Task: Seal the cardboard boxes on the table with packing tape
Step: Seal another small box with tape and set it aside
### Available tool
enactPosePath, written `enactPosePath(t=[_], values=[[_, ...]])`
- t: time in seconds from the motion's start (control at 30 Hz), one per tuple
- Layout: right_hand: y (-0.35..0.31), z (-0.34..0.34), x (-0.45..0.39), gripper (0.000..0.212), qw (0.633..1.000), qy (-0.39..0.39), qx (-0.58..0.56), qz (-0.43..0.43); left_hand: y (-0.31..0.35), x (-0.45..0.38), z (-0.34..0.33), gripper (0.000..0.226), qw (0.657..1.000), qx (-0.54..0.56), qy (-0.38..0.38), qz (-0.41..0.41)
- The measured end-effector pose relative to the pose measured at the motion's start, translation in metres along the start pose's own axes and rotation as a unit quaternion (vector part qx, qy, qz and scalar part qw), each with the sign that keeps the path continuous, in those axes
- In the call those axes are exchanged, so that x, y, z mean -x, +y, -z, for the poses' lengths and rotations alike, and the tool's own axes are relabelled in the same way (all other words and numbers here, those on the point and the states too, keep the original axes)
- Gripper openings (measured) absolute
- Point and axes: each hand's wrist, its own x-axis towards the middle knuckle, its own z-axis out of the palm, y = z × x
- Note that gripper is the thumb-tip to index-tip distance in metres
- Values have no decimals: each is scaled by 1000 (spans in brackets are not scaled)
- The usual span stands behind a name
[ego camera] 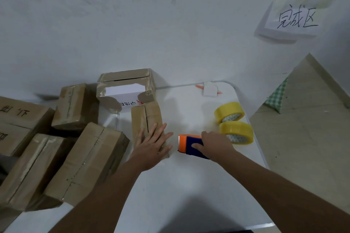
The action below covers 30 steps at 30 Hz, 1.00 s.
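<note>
A small brown cardboard box (145,117) lies in the middle of the white table (189,185), its top flap seam showing as a dark slit. My left hand (152,144) rests flat on the near end of this box, fingers spread. Just to the right, my right hand (214,144) grips a tape dispenser (189,145) with a blue body and an orange front; its orange end points left toward the box and stays a short gap away from it. Two yellow tape rolls (233,123) lie to the right of that hand.
Several cardboard boxes (83,161) crowd the table's left side. A larger taped box (126,85) with a torn opening stands against the wall behind. A white block (209,90) sits at the back edge. A paper sign (295,21) hangs on the wall. The floor (306,138) lies to the right.
</note>
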Motion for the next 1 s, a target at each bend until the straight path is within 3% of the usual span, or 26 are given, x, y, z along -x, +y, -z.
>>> enactPosePath(t=[0.3,0.5,0.57,0.7,0.9,1.0], values=[[-14,-1,-25,51,999,-43,12,0,3,-3,-7,65,1000,0,17,8],[-28,5,-45,33,996,-78,-11,-38,-1,0,-9,64,1000,5,15,10],[-16,10,-48,38,996,-75,1,-49,-3,2,-7,64,1000,16,17,9],[-17,1,-46,45,988,-34,-121,-88,-3,0,-6,65,1000,19,17,7],[-46,-33,-40,32,953,-65,-274,-108,-5,26,-6,58,999,42,1,-24],[-46,-36,-34,29,950,21,-289,-115,0,41,-3,48,987,161,-8,3]])
